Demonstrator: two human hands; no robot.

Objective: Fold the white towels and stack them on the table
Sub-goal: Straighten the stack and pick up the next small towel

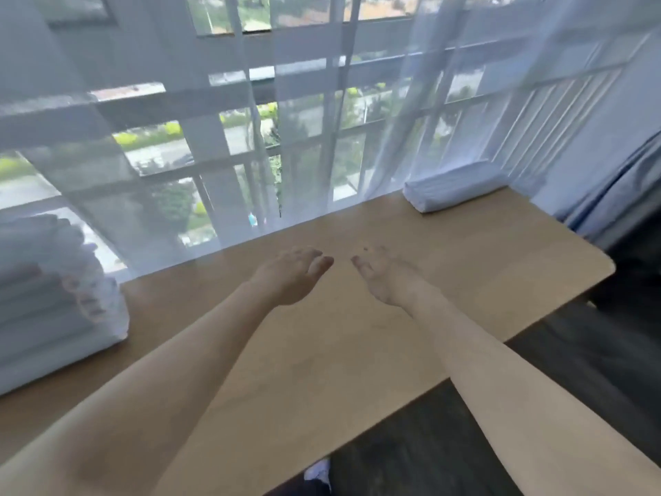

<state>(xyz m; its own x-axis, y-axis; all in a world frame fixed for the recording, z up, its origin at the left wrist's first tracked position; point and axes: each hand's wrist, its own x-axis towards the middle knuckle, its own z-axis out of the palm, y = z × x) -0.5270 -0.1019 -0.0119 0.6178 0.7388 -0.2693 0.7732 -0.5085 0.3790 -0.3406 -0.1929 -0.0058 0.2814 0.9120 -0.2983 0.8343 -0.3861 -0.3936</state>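
A tall pile of white towels [46,298] stands on the left end of the wooden table [357,352]. One folded white towel [454,189] lies at the table's far right corner, against the curtain. My left hand [291,275] and my right hand [388,277] hover side by side over the middle of the table, fingers straight and relaxed, holding nothing. Both hands are well apart from either towel. The picture is blurred by motion.
A sheer white curtain [250,155] hangs along the table's far edge in front of a barred window. A blue curtain [622,195] hangs at the right. Dark floor [536,370] lies beyond the table's near right edge.
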